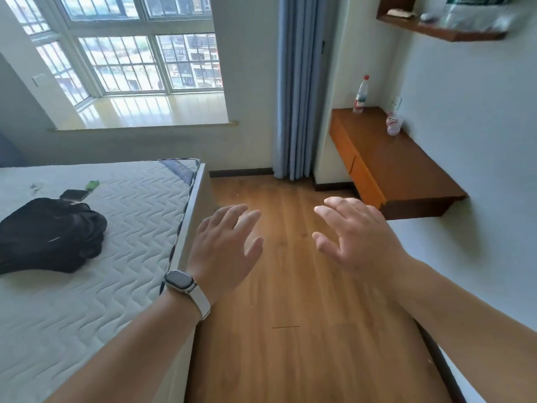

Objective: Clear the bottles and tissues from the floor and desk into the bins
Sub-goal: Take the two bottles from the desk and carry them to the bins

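Two clear plastic bottles with red labels are on the brown wall desk (404, 167) at the right. One bottle (361, 95) stands upright at the desk's far end, with a red cap. The other bottle (393, 124) lies near the wall, a little closer. My left hand (226, 248), with a watch on its wrist, is held out over the wooden floor with fingers spread and nothing in it. My right hand (357, 237) is likewise spread and empty, in front of the desk's near end. No tissues or bins are in view.
A bed with a bare white mattress (116, 228) fills the left; a black bag (49, 234) and small items lie on it. Wooden floor (290, 330) runs between bed and right wall. A blue curtain (296, 97), a window and a wall shelf (436, 27) are beyond.
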A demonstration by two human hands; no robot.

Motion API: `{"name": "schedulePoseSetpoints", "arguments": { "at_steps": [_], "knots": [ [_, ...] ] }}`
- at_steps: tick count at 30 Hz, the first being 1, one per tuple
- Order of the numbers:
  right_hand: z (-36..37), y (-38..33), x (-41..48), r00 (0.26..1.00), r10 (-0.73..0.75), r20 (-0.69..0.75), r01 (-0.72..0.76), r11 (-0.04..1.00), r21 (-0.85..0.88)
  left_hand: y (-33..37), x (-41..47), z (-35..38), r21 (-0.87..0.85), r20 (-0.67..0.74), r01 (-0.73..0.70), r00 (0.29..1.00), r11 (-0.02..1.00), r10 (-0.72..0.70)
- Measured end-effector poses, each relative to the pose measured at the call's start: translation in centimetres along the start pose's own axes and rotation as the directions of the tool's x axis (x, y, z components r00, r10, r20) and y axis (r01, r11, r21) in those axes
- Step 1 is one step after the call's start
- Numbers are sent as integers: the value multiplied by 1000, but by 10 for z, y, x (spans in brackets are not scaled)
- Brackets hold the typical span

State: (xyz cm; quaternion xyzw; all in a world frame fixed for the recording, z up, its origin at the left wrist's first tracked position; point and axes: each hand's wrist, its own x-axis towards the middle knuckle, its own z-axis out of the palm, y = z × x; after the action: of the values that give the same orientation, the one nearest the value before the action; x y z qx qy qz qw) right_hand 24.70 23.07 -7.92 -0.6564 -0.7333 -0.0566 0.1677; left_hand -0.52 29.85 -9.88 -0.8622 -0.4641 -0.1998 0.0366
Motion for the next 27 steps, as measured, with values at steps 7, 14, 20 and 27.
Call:
{"name": "schedulePoseSetpoints", "arguments": {
  "at_steps": [7,14,20,27],
  "knots": [
    [16,101,41,996,85,-35,-85,996,2,39,95,57,-2,36,-80,996,997,80],
    [20,214,96,999,50,-3,-50,999,1,94,195,100,20,34,-55,998,998,54],
    [18,297,148,1000,21,14,-21,1000,-8,132,278,128,49,6,-58,998,997,58],
    [35,347,199,998,63,21,-63,998,8,116,350,161,86,48,-75,996,993,72]
  ]
}}
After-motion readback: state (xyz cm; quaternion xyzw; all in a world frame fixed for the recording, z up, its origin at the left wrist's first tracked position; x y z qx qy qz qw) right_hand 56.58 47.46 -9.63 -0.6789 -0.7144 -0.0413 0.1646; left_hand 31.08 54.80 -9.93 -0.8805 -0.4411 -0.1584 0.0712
